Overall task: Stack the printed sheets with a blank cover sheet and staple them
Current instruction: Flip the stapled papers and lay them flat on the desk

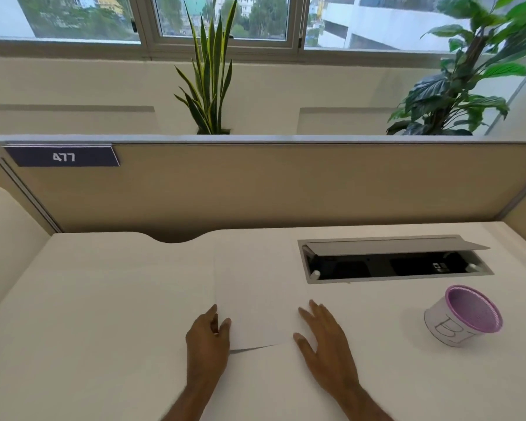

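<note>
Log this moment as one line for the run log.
left hand: on sheet's left edge | right hand: flat at its right edge | white sheet: on desk, near corner lifted | stapler: not in view

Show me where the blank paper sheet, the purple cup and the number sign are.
blank paper sheet (252, 287): head view, bare middle.
purple cup (444, 325): head view, white outer wall.
number sign (63, 156): head view, digits.
</note>
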Demonstrator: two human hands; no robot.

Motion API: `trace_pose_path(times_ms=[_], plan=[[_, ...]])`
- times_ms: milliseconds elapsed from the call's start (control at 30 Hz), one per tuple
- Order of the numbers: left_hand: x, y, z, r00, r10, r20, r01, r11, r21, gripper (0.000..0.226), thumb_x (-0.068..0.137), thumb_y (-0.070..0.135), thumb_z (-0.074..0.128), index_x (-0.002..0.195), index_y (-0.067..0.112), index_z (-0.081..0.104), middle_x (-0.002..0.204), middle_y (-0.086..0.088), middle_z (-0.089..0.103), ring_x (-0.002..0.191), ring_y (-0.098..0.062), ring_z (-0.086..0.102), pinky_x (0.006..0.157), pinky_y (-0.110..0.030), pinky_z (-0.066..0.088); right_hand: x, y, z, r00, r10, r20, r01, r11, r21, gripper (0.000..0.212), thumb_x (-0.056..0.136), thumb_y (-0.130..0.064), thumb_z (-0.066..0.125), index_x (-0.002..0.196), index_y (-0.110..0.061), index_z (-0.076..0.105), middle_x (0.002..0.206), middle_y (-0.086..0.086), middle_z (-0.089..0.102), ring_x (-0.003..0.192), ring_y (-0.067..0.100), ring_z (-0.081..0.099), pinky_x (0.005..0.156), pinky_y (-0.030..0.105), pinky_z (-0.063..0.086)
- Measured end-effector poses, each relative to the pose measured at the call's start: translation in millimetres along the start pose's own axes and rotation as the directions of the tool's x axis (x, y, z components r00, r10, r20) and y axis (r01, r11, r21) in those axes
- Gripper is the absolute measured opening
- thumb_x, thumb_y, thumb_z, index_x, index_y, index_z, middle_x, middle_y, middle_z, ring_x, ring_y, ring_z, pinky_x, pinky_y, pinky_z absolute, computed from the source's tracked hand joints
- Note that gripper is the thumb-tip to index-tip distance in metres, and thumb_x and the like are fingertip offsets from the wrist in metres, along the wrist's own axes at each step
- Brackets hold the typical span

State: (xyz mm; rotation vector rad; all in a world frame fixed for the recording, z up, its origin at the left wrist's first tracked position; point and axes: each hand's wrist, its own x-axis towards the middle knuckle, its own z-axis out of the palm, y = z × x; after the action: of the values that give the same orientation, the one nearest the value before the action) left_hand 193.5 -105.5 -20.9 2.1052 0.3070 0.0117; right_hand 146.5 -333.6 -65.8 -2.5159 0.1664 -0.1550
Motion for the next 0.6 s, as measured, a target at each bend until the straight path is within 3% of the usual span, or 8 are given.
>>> trace_pose_path(times_ms=[67, 200, 300, 467, 600], plan=[[0.2, -7.0, -0.9, 0.995, 0.095, 0.022, -0.097, 0.993, 0.07, 0.049, 0.088, 0.016, 0.066, 0.133, 0.003, 0.054, 0.118, -0.01, 0.061, 0.103, -0.023, 0.06, 0.091, -0.029, 0.047, -0.2, 0.9, 1.2, 1.0, -0.009, 0.014, 0.009, 0.999, -0.051, 0.059, 0.088, -0.06, 0.031, 0.141, -0.036, 0.043, 0.157, -0.018, 0.018, 0.147, 0.005, 0.011, 0.118, 0.026, 0.013], [-3.0, -25.5, -4.9, 0.961, 0.25, 0.121, -0.275, 0.912, 0.305, 0.046, 0.087, 0.038, 0.059, 0.126, 0.014, 0.064, 0.137, -0.003, 0.058, 0.129, -0.022, 0.051, 0.109, -0.034, 0.038, 0.0, 0.1, 4.5, 1.0, -0.006, 0.0, 0.005, 0.995, -0.099, 0.063, 0.087, -0.062, 0.024, 0.141, -0.036, 0.043, 0.158, -0.015, 0.019, 0.147, 0.006, 0.01, 0.117, 0.026, 0.012], [-6.1, -38.4, -3.6, 0.933, 0.308, 0.184, -0.358, 0.832, 0.424, 0.06, 0.083, 0.053, 0.04, 0.123, 0.017, 0.067, 0.14, -0.001, 0.058, 0.131, -0.024, 0.053, 0.109, -0.035, 0.037, -1.2, -1.5, 3.5, 1.0, -0.004, -0.009, 0.003, 0.994, -0.107, 0.063, 0.088, -0.064, 0.025, 0.14, -0.034, 0.045, 0.158, -0.011, 0.024, 0.147, 0.008, 0.014, 0.115, 0.027, 0.014], [-3.6, -45.6, -3.9, 0.91, 0.33, 0.252, -0.413, 0.78, 0.47, 0.056, 0.085, 0.05, 0.039, 0.123, 0.018, 0.067, 0.139, -0.001, 0.059, 0.128, -0.024, 0.056, 0.104, -0.037, 0.042, -6.0, -3.0, 2.0, 1.0, 0.017, 0.007, -0.015, 0.991, -0.135, 0.064, 0.087, -0.068, 0.028, 0.134, -0.034, 0.053, 0.154, -0.008, 0.034, 0.144, 0.014, 0.027, 0.115, 0.024, 0.015], [0.5, -49.6, -6.3, 0.901, 0.292, 0.321, -0.422, 0.762, 0.491, 0.057, 0.092, 0.053, 0.034, 0.115, 0.016, 0.072, 0.131, -0.004, 0.065, 0.116, -0.025, 0.065, 0.091, -0.039, 0.053, -7.6, -5.2, -1.2, 0.999, 0.022, 0.045, -0.017, 0.995, -0.1, 0.087, 0.078, -0.081, 0.005, 0.139, -0.035, 0.047, 0.155, -0.013, 0.021, 0.146, 0.013, 0.02, 0.116, 0.026, 0.012]])
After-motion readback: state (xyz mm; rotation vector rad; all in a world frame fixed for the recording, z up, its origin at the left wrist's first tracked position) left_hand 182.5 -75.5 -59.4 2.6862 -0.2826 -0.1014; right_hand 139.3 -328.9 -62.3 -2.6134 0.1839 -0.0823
